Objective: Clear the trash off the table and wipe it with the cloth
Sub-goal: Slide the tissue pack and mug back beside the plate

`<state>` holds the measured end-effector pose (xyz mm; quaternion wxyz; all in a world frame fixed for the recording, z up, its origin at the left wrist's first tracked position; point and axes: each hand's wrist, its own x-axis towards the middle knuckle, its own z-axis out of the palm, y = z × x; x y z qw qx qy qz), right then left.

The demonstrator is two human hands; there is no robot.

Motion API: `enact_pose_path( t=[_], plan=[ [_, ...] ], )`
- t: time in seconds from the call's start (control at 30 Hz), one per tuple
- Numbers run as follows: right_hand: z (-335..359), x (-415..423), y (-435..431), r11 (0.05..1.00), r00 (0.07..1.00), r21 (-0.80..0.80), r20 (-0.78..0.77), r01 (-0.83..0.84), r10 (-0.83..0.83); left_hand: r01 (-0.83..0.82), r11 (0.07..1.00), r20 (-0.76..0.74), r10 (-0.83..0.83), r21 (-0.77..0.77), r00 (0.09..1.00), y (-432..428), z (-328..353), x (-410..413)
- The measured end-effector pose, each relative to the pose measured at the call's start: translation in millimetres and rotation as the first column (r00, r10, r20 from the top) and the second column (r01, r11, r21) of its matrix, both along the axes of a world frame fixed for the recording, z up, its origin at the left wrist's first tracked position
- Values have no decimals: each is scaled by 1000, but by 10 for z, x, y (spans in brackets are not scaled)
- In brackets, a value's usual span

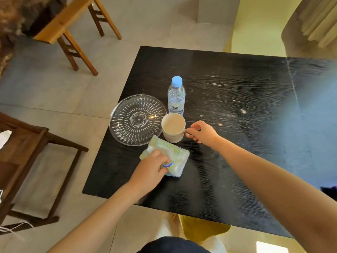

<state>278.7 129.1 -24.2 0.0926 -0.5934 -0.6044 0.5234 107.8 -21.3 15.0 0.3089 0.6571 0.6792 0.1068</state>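
Observation:
On the black table (pixel 228 161), my left hand (pixel 151 167) grips a flat pouch (pixel 175 157) with a yellow and blue pattern, lying near the table's left front. My right hand (pixel 200 131) pinches the handle of a white mug (pixel 173 127) that stands just behind the pouch. A clear water bottle (pixel 176 96) with a blue cap stands upright behind the mug. A clear patterned glass plate (pixel 137 119) lies left of the mug at the table's left edge. Pale crumbs (pixel 243 111) are scattered over the table's middle. No cloth is in view.
A light wooden chair (pixel 76 33) stands on the tiled floor at the far left. A dark wooden chair (pixel 27 161) stands close to the table's left side. A curtain (pixel 313 21) hangs at the far right. A blue blur covers the table's right end.

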Motion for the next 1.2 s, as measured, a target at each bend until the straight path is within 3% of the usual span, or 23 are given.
enact_pose_path(
  t=[0.1, 0.17, 0.3, 0.37, 0.43, 0.53, 0.7, 0.83, 0.93, 1.03, 1.2],
  plan=[
    [48, 214, 42, 997, 995, 66, 97, 33, -39, 99, 995, 12, -99, 21, 995, 36, 115, 239],
    [71, 438, 49, 999, 990, 2, 133, 44, -44, 170, 985, 18, -171, 40, 985, 75, 197, 424],
    [169, 935, -71, 923, 999, -384, 0, 36, -39, 319, 945, 19, -321, 73, 947, 206, 322, 770],
    [200, 1171, -144, 864, 991, -503, -106, 16, -80, 365, 928, 27, -368, 79, 930, 324, 342, 901],
    [220, 1338, -186, 847, 960, -531, -222, 30, -173, 386, 918, 26, -390, 94, 920, 469, 323, 1019],
    [231, 1452, -194, 889, 924, -450, -301, 81, -237, 363, 923, 8, -367, 127, 930, 674, 275, 1169],
    [154, 1501, -157, 907, 890, -343, -290, 246, -351, 174, 972, 169, -200, 157, 965, 856, 101, 1310],
    [42, 1447, -116, 901, 869, -255, -271, 350, -415, -212, 977, 378, 187, 24, 907, 869, -83, 1416],
    [-54, 1338, -126, 890, 863, -231, -241, 393, -444, -341, 924, 363, 382, -175, 850, 823, -261, 1533],
    [-208, 1198, -159, 899, 900, -132, -77, 417, -429, -440, 848, 356, 525, -297, 773, 779, -482, 1636],
    [-499, 1014, -126, 887, 890, -82, -3, 455, -456, -536, 799, 340, 601, -272, 724, 857, -739, 1678]
  ],
)
